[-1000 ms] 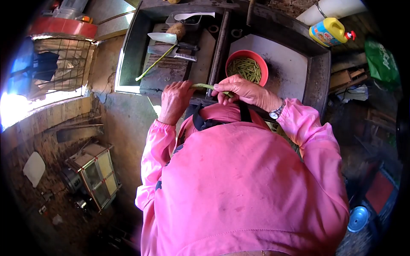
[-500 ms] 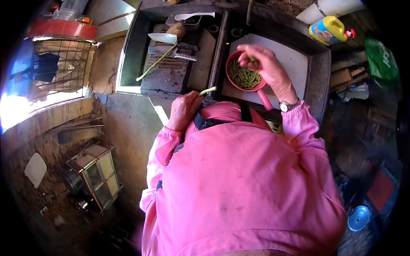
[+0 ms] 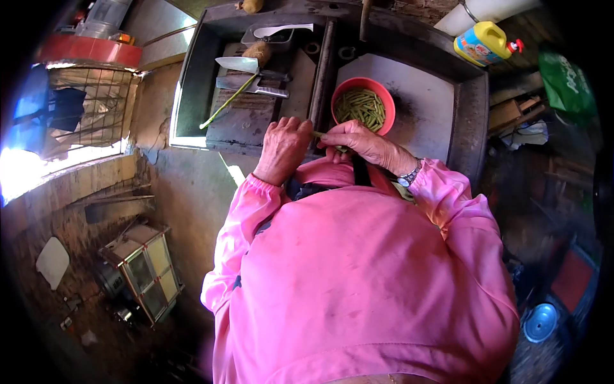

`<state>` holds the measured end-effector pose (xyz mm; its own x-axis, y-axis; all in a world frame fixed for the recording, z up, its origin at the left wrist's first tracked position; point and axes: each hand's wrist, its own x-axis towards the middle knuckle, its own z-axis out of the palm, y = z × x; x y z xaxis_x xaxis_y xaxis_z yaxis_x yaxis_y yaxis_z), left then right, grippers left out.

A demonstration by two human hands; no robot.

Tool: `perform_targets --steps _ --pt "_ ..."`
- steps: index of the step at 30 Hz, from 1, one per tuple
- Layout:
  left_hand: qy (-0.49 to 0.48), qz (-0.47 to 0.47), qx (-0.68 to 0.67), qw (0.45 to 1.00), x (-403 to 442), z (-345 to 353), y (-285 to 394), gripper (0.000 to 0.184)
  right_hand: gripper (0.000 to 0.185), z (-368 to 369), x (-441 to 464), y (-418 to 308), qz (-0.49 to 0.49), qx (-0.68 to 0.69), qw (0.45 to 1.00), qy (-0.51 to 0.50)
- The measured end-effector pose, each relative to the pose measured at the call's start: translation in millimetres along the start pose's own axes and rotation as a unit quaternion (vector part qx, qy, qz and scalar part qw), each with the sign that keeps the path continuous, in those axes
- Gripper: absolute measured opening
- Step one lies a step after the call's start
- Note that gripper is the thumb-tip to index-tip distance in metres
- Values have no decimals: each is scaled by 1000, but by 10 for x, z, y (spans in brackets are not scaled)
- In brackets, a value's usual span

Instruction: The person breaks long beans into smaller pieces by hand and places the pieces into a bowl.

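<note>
My left hand (image 3: pixel 284 148) is closed on a green bean (image 3: pixel 317 134) at the front edge of the sink. My right hand (image 3: pixel 368 147) pinches the other end of the same bean, with a watch on its wrist. Just behind my right hand, a red bowl (image 3: pixel 391 114) holds many short pieces of green bean (image 3: pixel 362 107). One long bean (image 3: pixel 228 101) lies in the left basin, its upper end by the knives (image 3: pixel 238 64).
A brown brush (image 3: pixel 259 51) and a clear tray with a white spoon (image 3: pixel 283 29) sit at the back of the left basin. A yellow bottle (image 3: pixel 484 43) stands at the back right, near a green bag (image 3: pixel 566 86).
My right hand went over the bowl with a bean piece half a second ago and is now back beside my left hand, on the bean. The bowl's handle is hidden again.
</note>
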<state>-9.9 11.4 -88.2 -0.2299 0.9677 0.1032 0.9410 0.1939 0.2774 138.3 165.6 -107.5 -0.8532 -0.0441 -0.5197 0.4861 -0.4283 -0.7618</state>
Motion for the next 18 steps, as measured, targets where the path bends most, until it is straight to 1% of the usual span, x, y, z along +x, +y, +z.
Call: perform_targets --steps 2,5,6,9,10,12,13,14,16,18 --pt "34 -16 -23 999 7 -74 5 14 37 -16 -2 -3 11 41 999 0" --pt "35 -29 -17 999 -92 -53 -153 13 35 -14 -59 -9 20 91 996 9" --pt "44 -38 -19 998 -103 -76 -152 8 35 -14 -63 9 22 120 992 7" --pt "0 -46 -70 996 -163 48 -176 7 32 -37 -38 118 17 215 976 7" --pt "37 -45 -110 992 -171 92 -149 12 32 -49 -24 151 7 250 968 12" --pt "36 -93 -175 980 -175 150 -79 13 28 -69 -30 149 -20 315 949 12" --pt "34 -118 -207 971 -180 160 -51 14 28 -75 -31 160 -16 353 935 10" --pt "47 -108 -242 963 -163 168 -53 13 28 -94 -12 171 -13 390 921 7" --pt "47 -116 -267 955 -129 131 15 12 27 -121 25 186 -11 469 883 -5" --pt "42 -129 -301 944 -94 80 57 11 26 -138 36 182 -19 526 849 -42"
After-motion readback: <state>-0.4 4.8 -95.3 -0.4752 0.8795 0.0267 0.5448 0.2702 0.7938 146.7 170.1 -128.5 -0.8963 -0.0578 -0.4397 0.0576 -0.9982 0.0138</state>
